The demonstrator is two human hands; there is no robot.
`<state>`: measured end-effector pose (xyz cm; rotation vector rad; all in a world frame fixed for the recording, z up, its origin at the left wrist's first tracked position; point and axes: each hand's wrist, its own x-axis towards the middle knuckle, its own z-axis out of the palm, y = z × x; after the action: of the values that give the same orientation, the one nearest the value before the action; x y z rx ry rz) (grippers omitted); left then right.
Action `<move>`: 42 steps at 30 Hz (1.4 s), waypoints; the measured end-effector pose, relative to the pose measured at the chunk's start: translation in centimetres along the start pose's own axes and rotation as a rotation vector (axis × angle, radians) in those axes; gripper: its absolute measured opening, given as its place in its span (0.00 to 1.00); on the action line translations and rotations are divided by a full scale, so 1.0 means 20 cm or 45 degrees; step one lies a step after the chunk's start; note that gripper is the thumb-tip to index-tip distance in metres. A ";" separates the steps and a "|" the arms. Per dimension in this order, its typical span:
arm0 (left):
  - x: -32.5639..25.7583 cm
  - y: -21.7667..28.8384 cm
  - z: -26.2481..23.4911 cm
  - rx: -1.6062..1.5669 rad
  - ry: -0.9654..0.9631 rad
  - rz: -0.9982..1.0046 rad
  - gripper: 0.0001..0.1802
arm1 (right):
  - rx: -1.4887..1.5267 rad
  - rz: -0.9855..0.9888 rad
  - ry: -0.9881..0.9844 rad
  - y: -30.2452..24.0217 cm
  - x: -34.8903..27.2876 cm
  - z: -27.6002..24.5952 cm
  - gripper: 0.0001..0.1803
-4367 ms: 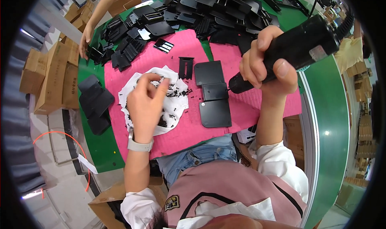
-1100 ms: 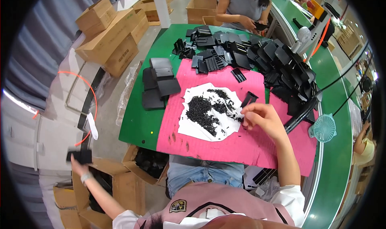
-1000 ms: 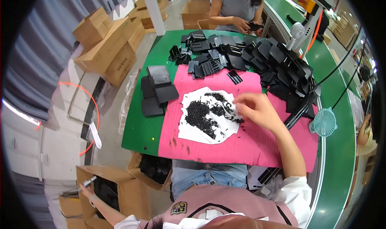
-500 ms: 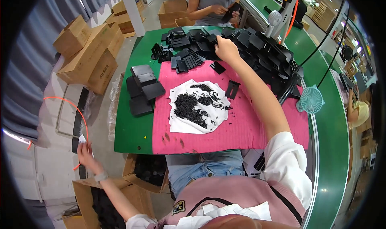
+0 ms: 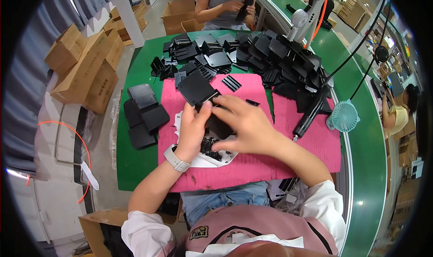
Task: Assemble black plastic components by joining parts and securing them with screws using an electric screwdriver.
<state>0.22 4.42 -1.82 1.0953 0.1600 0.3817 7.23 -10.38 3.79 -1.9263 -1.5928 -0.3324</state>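
Both hands meet over the white cloth (image 5: 228, 160), around a black plastic bracket with a flat plate (image 5: 195, 88) and a second flat section below it. My left hand (image 5: 191, 129) grips its near side, thumb pressed against it. From the right, my right hand (image 5: 246, 124) curls its fingers over the same bracket, with the thumb held apart lower down. Small black screws (image 5: 210, 149) lie heaped on the cloth, partly hidden by the hands. Just beyond, a small ribbed black piece (image 5: 231, 82) rests on the pink mat (image 5: 288, 155).
Black plastic parts (image 5: 275, 49) pile along the table's far side. Flat black plates (image 5: 143, 115) are stacked at left. A corded black electric screwdriver (image 5: 311, 114) is at right, beside a teal fan (image 5: 343, 115). Across the table, a person (image 5: 221, 13) handles a black part.
My left hand has come from beside the orange hose at far left to above the cloth. My right hand has drawn back from the pile. Both now hold the bracket.
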 end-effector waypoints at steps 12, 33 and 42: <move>0.04 0.11 -0.10 -0.116 -0.344 -0.115 0.19 | -0.375 0.526 -0.334 0.61 0.22 0.15 0.24; 0.01 0.05 -0.09 -0.221 -0.386 -0.239 0.25 | 0.364 0.033 0.097 0.18 0.01 -0.06 0.15; 0.03 0.10 -0.10 0.243 -0.494 -0.190 0.21 | 0.219 -0.070 0.054 0.17 -0.06 -0.05 0.16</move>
<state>-0.37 7.09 -0.82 1.3156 -0.0676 0.0158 10.26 -12.20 2.85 -1.7376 -1.5947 -0.2486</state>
